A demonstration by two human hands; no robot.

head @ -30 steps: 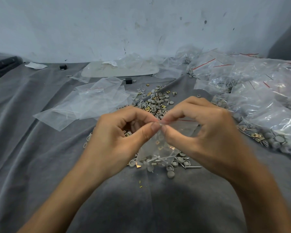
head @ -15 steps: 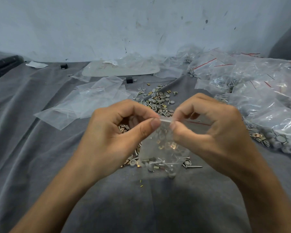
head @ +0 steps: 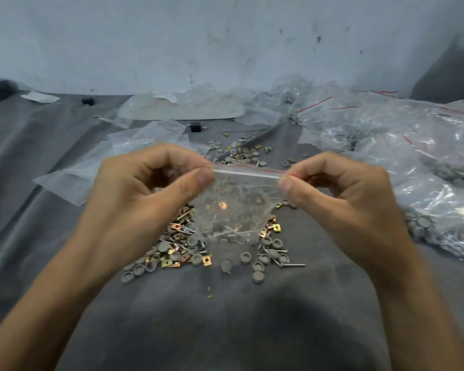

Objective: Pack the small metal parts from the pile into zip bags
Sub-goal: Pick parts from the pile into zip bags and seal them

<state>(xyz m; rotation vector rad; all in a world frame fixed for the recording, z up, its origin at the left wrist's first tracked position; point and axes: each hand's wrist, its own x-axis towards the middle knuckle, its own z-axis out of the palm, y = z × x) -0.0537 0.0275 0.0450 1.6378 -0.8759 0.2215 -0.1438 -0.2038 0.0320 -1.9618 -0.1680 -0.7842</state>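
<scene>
1. The pile of grey caps, gold clips and pins lies on grey cloth.
2. Just above the pile hangs a clear, red-edged zip bag holding parts; the left hand and right hand pinch its top corners.
3. Beyond the pile lie filled bags.

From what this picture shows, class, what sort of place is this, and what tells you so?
Probably an informal hand-packing workspace: a grey cloth as work surface, a loose pile of small metal parts on it, and filled zip bags heaped at right.
</scene>
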